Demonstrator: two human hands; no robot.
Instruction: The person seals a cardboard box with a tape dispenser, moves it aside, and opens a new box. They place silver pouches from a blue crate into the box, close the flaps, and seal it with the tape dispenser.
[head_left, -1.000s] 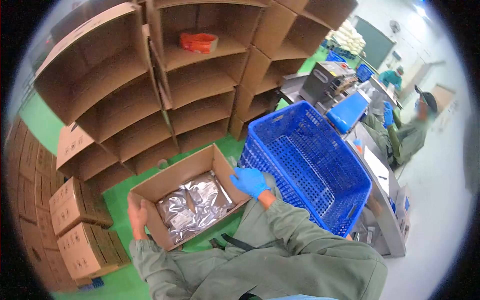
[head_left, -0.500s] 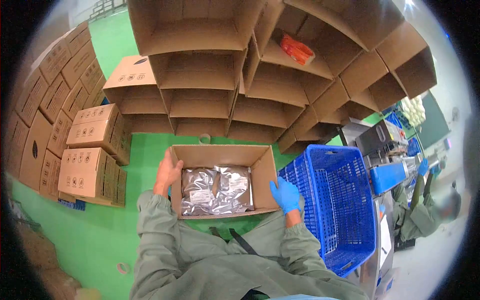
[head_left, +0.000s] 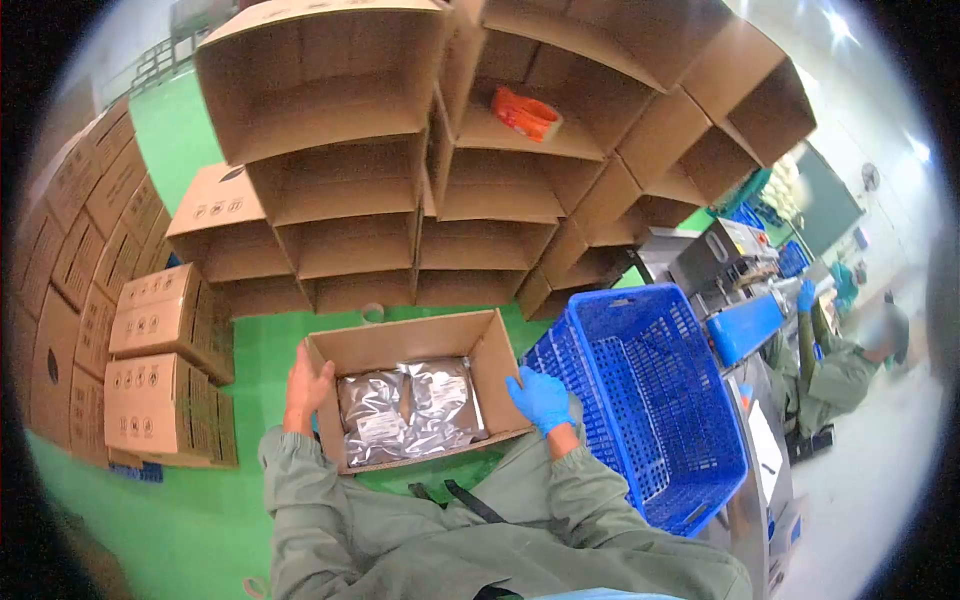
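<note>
An open cardboard box (head_left: 400,346) is held in front of my body, its right side a little higher than its left in the head view. Silver foil pouches (head_left: 441,394) with white labels lie flat inside it. My left hand (head_left: 308,387), bare, grips the box's left wall, thumb over the rim. On the opposite wall, my right hand (head_left: 543,402) in a blue glove is closed around the edge. Both hands' fingertips are partly hidden by the cardboard. A blue plastic crate (head_left: 737,420) stands just right of my gloved hand, with only its perforated walls and bottom showing inside.
Stacked open cardboard boxes (head_left: 345,187) rise ahead, one holding an orange tape roll (head_left: 527,113). Closed cartons (head_left: 145,403) stand at left. Another tape roll (head_left: 372,313) lies on the green floor. At right are a machine (head_left: 722,258) and a co-worker (head_left: 835,375).
The view has swung right and tipped up, so the stacks appear further left and lower. The held box has turned slightly, its right side rising. Both hands keep their hold.
</note>
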